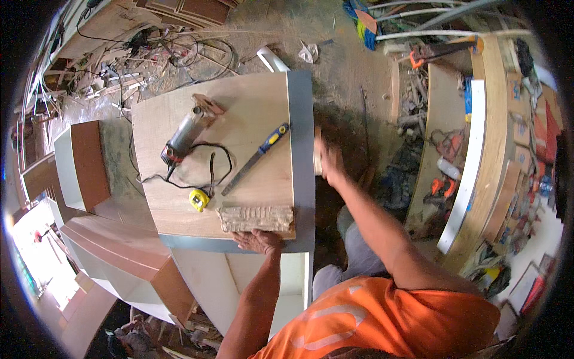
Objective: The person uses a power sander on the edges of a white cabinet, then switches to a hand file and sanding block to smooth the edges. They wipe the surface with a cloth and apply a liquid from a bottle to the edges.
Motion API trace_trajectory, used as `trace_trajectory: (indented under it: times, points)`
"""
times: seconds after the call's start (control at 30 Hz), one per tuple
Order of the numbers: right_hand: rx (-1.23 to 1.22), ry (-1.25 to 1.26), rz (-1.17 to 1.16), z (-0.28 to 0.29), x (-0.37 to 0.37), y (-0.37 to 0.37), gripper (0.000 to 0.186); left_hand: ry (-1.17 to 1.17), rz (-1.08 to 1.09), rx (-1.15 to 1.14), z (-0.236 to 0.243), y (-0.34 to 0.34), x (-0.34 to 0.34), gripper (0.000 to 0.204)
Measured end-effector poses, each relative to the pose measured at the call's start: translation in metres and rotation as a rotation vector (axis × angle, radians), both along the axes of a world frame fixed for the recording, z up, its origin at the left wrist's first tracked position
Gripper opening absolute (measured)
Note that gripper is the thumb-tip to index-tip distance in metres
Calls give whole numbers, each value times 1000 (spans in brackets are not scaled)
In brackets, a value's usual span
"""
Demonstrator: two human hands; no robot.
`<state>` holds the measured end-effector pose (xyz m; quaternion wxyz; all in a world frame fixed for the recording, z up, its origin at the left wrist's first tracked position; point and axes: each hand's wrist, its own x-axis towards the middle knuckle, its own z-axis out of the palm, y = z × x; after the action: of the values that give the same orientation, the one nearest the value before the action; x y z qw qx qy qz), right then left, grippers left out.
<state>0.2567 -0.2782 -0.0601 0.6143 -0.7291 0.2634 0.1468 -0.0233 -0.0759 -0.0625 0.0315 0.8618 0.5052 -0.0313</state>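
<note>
My left hand (258, 241) lies flat with fingers spread on the near edge of a wooden panel (251, 96) with grey edge strips. Its fingertips are close to a ribbed, beige bundle (257, 219). My right hand (332, 161) is closed round a pale, flat block (317, 160) beside the panel's right grey strip. Whether the block touches the strip I cannot tell. On the panel lie a corded trim router (189, 133), a file with a blue and yellow handle (257, 158) and a yellow tape measure (198, 200).
Brown and white cabinet boxes (89, 161) stand at the left. A long white strip (463, 173) leans along a wooden bench at the right, with an orange-handled saw (442, 50) beyond. Wood scraps (137, 63) and cables litter the far floor.
</note>
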Motion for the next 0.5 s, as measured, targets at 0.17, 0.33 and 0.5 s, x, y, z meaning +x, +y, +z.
trace_trajectory:
  times: [0.17, 0.33, 0.5]
  points:
    - [31, 124, -30, 26, 147, -12, 61, -236, -1, -75, 23, -12, 27, 82]
    - [-22, 79, 23, 34, 277, -43, 56, -158, -62, -110, 12, -5, 22, 87]
    - [72, 186, 21, 52, 189, -12, 53, -141, 6, -54, 0, -1, 0, 89]
